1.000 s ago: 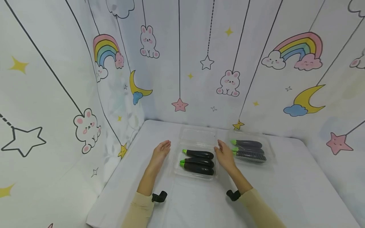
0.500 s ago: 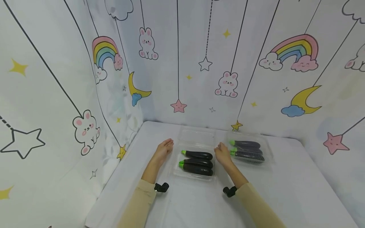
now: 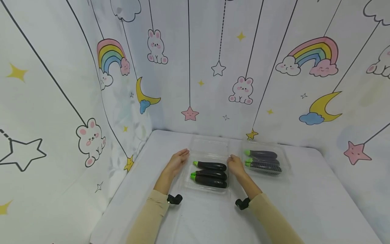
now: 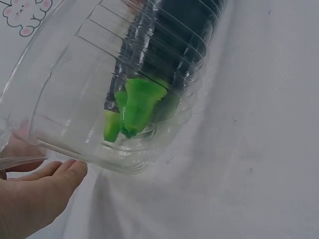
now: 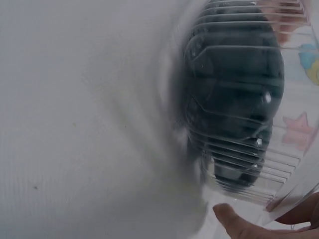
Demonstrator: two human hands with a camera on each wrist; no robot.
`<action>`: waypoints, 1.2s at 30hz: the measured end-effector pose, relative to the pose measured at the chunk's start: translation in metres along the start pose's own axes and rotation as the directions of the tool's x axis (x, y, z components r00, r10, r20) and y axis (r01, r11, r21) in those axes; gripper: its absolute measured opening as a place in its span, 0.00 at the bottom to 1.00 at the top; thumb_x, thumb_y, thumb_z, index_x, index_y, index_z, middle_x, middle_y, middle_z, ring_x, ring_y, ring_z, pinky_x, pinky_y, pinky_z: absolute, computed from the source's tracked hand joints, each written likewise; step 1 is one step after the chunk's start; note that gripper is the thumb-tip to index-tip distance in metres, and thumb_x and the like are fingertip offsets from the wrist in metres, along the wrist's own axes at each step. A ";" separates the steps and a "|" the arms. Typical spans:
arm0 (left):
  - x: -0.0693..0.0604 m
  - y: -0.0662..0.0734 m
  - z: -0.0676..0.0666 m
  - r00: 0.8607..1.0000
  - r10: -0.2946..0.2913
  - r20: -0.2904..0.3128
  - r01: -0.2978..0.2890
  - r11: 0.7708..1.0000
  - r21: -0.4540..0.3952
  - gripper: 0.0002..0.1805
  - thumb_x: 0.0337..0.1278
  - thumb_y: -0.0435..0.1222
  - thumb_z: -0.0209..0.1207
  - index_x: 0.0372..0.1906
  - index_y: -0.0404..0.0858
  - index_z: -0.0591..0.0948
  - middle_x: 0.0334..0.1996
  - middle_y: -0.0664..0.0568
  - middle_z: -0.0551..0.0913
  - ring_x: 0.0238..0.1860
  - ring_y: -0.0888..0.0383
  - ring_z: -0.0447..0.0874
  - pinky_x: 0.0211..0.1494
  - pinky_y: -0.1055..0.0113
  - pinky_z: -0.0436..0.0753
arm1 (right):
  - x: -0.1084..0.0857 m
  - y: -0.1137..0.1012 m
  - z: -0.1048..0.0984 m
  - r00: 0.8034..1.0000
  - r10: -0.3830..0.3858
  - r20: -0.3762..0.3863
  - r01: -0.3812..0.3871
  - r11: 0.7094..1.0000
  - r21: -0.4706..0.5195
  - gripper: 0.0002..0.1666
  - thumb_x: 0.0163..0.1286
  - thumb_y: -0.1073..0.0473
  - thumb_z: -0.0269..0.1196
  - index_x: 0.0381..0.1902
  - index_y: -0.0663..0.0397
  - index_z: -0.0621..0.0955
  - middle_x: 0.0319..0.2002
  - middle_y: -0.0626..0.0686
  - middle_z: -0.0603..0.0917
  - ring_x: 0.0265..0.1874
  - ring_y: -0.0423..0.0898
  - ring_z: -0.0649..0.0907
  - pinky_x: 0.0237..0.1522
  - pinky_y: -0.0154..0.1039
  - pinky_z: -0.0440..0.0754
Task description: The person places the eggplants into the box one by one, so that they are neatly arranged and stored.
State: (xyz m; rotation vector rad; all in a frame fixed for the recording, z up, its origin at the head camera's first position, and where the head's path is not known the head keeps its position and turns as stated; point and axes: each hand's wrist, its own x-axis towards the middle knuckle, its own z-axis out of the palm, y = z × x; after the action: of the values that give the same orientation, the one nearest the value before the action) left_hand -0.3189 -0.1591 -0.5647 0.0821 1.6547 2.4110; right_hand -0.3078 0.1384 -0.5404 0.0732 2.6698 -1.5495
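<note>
In the head view an open clear plastic clamshell box (image 3: 207, 190) lies between the hands, its lid (image 3: 210, 146) laid back toward the wall. Three dark eggplants (image 3: 210, 174) with green stems lie in its base. My left hand (image 3: 176, 163) is at the left side near the hinge, fingers fairly straight; in the left wrist view its fingertips (image 4: 75, 172) are at the plastic rim. My right hand (image 3: 237, 166) is at the opposite side, fingers curled. In the right wrist view its thumb (image 5: 229, 216) is below the rim and a finger (image 5: 299, 214) lies at the rim flange.
A second clear box (image 3: 284, 169) with eggplants stands to the right, a ridged cover over part of them. The white-covered table (image 3: 304, 203) ends at a patterned cloth wall (image 3: 173, 81) behind and to the left.
Both hands have moved inward to the sides of the box near its hinge. The right fingers have curled from a straighter pose. Boxes and eggplants stay in place.
</note>
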 end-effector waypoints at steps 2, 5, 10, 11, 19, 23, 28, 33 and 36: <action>0.001 0.000 0.000 1.000 0.005 0.011 -0.005 1.000 -0.002 0.30 0.79 0.21 0.40 0.79 0.20 0.50 0.81 0.28 0.50 0.83 0.39 0.47 0.85 0.52 0.51 | 0.000 -0.001 0.002 1.000 0.013 -0.008 -0.013 0.999 0.048 0.32 0.78 0.68 0.47 0.74 0.83 0.58 0.69 0.79 0.69 0.73 0.71 0.68 0.76 0.61 0.67; 0.002 0.000 0.000 1.000 0.011 0.019 -0.011 1.000 -0.007 0.30 0.79 0.21 0.40 0.79 0.20 0.51 0.81 0.28 0.49 0.82 0.38 0.47 0.85 0.54 0.51 | 0.001 0.000 0.005 0.999 0.026 -0.019 -0.024 0.993 0.117 0.33 0.77 0.71 0.46 0.75 0.81 0.57 0.68 0.79 0.71 0.71 0.70 0.71 0.73 0.60 0.71; 0.004 0.000 0.001 1.000 0.011 0.001 -0.011 0.999 -0.046 0.31 0.76 0.18 0.40 0.79 0.21 0.52 0.81 0.29 0.51 0.82 0.39 0.48 0.84 0.57 0.56 | 0.000 -0.001 0.008 0.998 0.054 -0.030 -0.047 0.977 0.206 0.33 0.77 0.73 0.45 0.77 0.77 0.56 0.67 0.78 0.72 0.69 0.68 0.74 0.69 0.56 0.77; 0.005 0.000 0.001 1.000 0.008 -0.005 -0.008 0.998 -0.058 0.31 0.75 0.17 0.40 0.80 0.22 0.52 0.81 0.30 0.51 0.82 0.39 0.49 0.83 0.57 0.58 | 0.000 -0.001 0.009 0.998 0.060 -0.029 -0.052 0.973 0.227 0.33 0.77 0.73 0.45 0.77 0.76 0.55 0.68 0.78 0.72 0.68 0.67 0.75 0.68 0.55 0.78; 0.005 0.001 0.005 0.998 0.009 -0.054 -0.016 0.991 -0.134 0.34 0.70 0.13 0.38 0.79 0.21 0.52 0.81 0.30 0.53 0.82 0.40 0.50 0.83 0.55 0.58 | -0.003 0.000 0.009 0.997 0.072 -0.018 -0.062 0.937 0.343 0.35 0.76 0.75 0.46 0.78 0.70 0.54 0.66 0.76 0.75 0.67 0.66 0.77 0.57 0.42 0.81; 0.006 0.000 0.007 0.996 0.027 -0.079 -0.039 0.987 -0.153 0.34 0.68 0.11 0.38 0.78 0.20 0.53 0.79 0.28 0.55 0.82 0.39 0.52 0.84 0.54 0.57 | -0.005 -0.001 0.010 0.998 0.065 -0.024 -0.052 0.928 0.370 0.34 0.76 0.75 0.46 0.77 0.69 0.53 0.65 0.77 0.75 0.67 0.66 0.77 0.57 0.41 0.81; 0.007 -0.001 0.009 0.993 0.034 -0.111 -0.054 0.983 -0.178 0.34 0.66 0.10 0.38 0.77 0.19 0.56 0.79 0.28 0.57 0.81 0.38 0.53 0.84 0.54 0.58 | -0.006 -0.003 0.011 0.995 0.091 -0.030 -0.073 0.923 0.379 0.32 0.77 0.76 0.46 0.75 0.65 0.54 0.65 0.75 0.76 0.66 0.65 0.78 0.63 0.47 0.80; 0.007 0.000 0.011 0.990 0.031 -0.138 -0.060 0.974 -0.216 0.32 0.65 0.09 0.37 0.75 0.18 0.58 0.77 0.27 0.59 0.81 0.38 0.55 0.83 0.54 0.60 | -0.006 -0.003 0.011 0.996 0.083 -0.034 -0.062 0.909 0.413 0.29 0.77 0.77 0.45 0.72 0.67 0.54 0.64 0.77 0.75 0.66 0.67 0.78 0.69 0.55 0.77; 0.005 0.000 0.012 0.990 0.027 -0.141 -0.060 0.970 -0.235 0.31 0.65 0.09 0.37 0.74 0.18 0.59 0.77 0.28 0.60 0.80 0.39 0.56 0.82 0.55 0.62 | -0.006 -0.002 0.011 0.997 0.074 -0.032 -0.054 0.907 0.417 0.28 0.77 0.77 0.44 0.71 0.68 0.54 0.64 0.78 0.74 0.66 0.68 0.78 0.69 0.55 0.77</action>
State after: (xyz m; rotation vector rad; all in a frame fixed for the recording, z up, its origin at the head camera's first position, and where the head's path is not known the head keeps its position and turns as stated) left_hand -0.3221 -0.1473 -0.5609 -0.0886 1.4127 2.6843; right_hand -0.3017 0.1277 -0.5437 0.2147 2.2904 -2.0884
